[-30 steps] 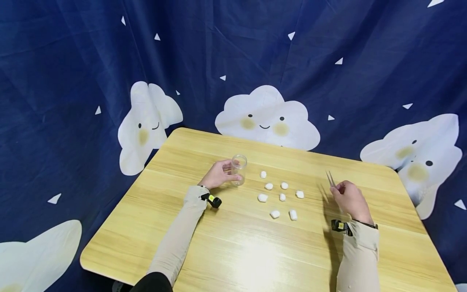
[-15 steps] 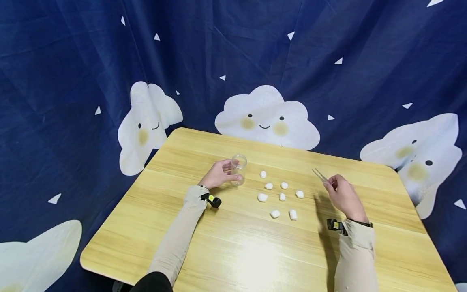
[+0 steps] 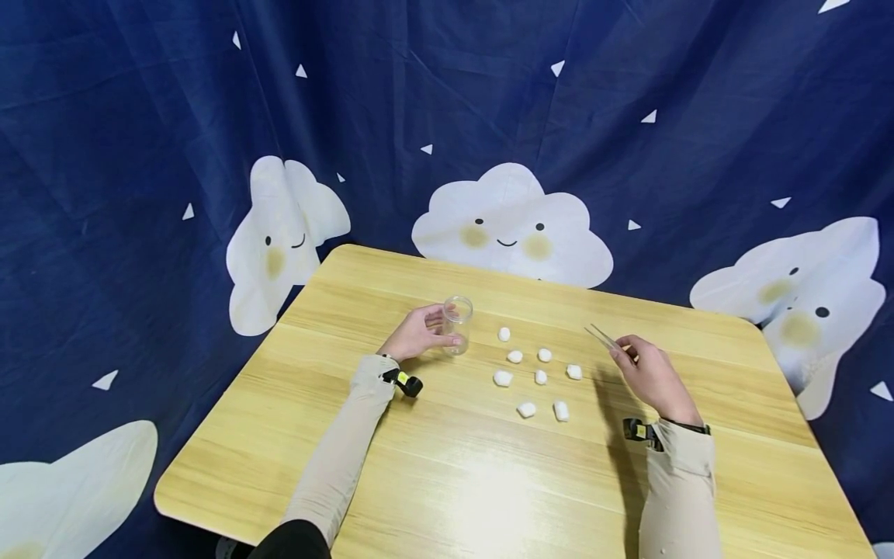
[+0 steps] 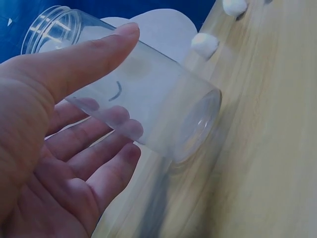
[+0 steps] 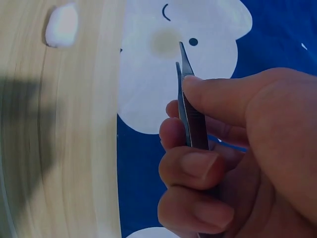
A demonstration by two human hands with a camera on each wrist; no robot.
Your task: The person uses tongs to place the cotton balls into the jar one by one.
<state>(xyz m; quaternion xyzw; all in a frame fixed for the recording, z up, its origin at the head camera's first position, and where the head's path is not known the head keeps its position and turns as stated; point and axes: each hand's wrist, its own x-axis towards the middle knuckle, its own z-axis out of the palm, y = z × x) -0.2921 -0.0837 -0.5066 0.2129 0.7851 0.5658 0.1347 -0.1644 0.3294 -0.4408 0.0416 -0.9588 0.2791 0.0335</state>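
Note:
My left hand (image 3: 417, 334) grips a clear, lidless jar (image 3: 457, 326) with a threaded neck. In the left wrist view the thumb lies across one side of the jar (image 4: 163, 94), with fingertips against the other; nothing shows inside. My right hand (image 3: 651, 374) holds metal tweezers (image 3: 602, 337) between thumb and fingers. Their tips point away to the left and stand slightly apart, nothing between them, as the right wrist view of the tweezers (image 5: 190, 109) shows. Several white cotton balls (image 3: 543, 355) lie scattered on the table between the hands.
The wooden table (image 3: 447, 435) has rounded corners. A dark blue curtain (image 3: 391, 101) with printed white clouds hangs behind it and at the sides. Among the cotton balls, the closest to the right hand is one (image 3: 573, 372) at the group's right edge.
My right hand has moved left with the tweezers, and their tips have swung round toward the cotton balls. The left hand and jar have stayed put.

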